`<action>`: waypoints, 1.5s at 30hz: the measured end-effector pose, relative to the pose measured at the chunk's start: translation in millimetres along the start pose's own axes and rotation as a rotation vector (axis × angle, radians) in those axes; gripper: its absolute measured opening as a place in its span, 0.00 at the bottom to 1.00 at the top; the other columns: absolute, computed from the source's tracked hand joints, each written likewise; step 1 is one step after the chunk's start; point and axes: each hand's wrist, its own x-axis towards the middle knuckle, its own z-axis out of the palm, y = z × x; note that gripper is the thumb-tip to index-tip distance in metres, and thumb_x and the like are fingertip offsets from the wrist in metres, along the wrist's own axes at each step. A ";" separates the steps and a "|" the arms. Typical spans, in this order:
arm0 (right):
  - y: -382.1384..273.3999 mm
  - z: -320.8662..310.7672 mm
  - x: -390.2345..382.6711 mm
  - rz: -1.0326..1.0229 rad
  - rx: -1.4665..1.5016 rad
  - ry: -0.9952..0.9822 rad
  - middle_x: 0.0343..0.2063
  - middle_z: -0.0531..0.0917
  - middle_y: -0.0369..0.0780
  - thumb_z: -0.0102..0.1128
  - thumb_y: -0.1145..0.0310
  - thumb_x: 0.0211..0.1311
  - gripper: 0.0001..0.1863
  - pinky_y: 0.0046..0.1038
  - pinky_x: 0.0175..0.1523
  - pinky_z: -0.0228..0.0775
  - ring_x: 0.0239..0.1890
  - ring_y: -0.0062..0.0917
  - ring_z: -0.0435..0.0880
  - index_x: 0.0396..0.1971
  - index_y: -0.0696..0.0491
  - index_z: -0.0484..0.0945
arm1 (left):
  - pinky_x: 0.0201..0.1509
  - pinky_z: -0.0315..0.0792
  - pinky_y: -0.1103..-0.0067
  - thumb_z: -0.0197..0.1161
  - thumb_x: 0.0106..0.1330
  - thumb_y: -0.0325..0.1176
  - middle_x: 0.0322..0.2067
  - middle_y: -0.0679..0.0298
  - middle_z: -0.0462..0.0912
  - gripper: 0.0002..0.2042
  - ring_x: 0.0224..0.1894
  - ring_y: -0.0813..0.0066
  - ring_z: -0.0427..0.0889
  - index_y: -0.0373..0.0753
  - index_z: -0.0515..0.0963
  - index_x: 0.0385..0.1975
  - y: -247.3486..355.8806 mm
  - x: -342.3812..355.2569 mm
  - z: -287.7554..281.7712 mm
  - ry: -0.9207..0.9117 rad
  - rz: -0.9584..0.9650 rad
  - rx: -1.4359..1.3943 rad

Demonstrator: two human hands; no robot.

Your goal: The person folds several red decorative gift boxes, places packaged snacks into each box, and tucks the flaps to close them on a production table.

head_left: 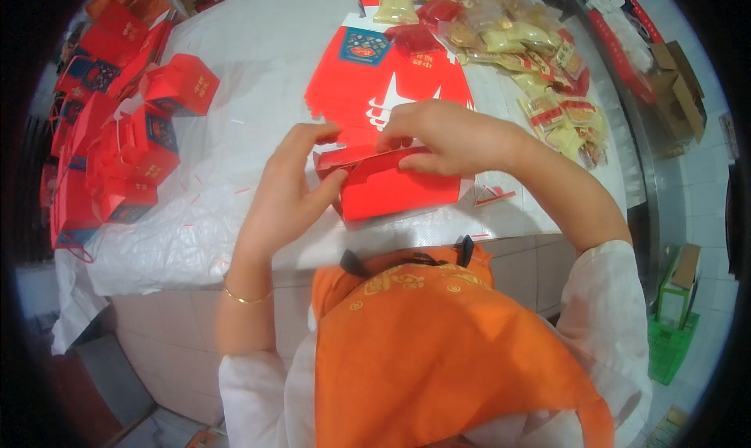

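Hands: our left hand [293, 183] and right hand [442, 139] pinch the red box [391, 186] flaps, near table [258, 64] edge.
Folded boxes [117, 151]: piled far left.
Snack packets [532, 57]: heaped far right.

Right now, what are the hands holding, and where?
Both hands, left hand and right hand, hold a red cardboard box by its top flaps.
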 end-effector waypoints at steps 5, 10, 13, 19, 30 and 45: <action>-21.3 14.2 10.5 -0.005 -0.113 0.040 0.37 0.81 0.46 0.66 0.72 0.58 0.13 0.41 0.48 0.75 0.43 0.44 0.82 0.42 0.57 0.79 | 0.60 0.74 0.74 0.58 0.68 0.21 0.57 0.62 0.75 0.19 0.57 0.72 0.76 0.36 0.72 0.59 -14.1 -32.1 44.5 0.324 -0.201 -0.192; -35.4 21.2 22.5 -0.008 -0.090 -0.037 0.38 0.81 0.46 0.66 0.73 0.56 0.14 0.41 0.47 0.74 0.43 0.44 0.82 0.43 0.57 0.79 | 0.56 0.76 0.75 0.54 0.68 0.19 0.56 0.53 0.74 0.17 0.56 0.67 0.76 0.33 0.73 0.57 -4.0 -38.6 74.8 0.569 -0.215 -0.344; -39.6 20.7 27.4 0.007 -0.118 -0.094 0.37 0.82 0.47 0.67 0.73 0.55 0.16 0.42 0.47 0.75 0.43 0.44 0.82 0.44 0.57 0.79 | 0.54 0.75 0.77 0.53 0.68 0.19 0.55 0.54 0.75 0.12 0.56 0.70 0.77 0.34 0.74 0.50 -7.5 -39.6 72.4 0.555 -0.115 -0.237; -33.4 8.6 31.6 -0.036 -0.115 -0.179 0.36 0.84 0.48 0.68 0.73 0.55 0.17 0.41 0.47 0.75 0.42 0.45 0.83 0.45 0.58 0.80 | 0.52 0.74 0.70 0.58 0.60 0.18 0.51 0.49 0.76 0.08 0.55 0.57 0.79 0.33 0.74 0.39 -9.5 -38.8 53.9 0.393 -0.038 -0.088; -32.8 0.1 22.4 0.008 0.004 -0.173 0.27 0.81 0.45 0.71 0.60 0.60 0.17 0.36 0.39 0.72 0.32 0.39 0.81 0.36 0.58 0.77 | 0.58 0.74 0.63 0.66 0.52 0.21 0.60 0.44 0.75 0.07 0.58 0.47 0.77 0.33 0.77 0.30 -9.9 -47.0 39.4 0.449 0.059 0.226; -26.9 14.3 13.1 0.095 0.173 -0.095 0.33 0.84 0.47 0.54 0.53 0.74 0.19 0.37 0.44 0.74 0.38 0.41 0.83 0.42 0.56 0.77 | 0.54 0.78 0.69 0.66 0.55 0.15 0.59 0.47 0.76 0.07 0.63 0.50 0.77 0.33 0.79 0.31 3.7 -53.2 75.6 0.611 0.025 -0.057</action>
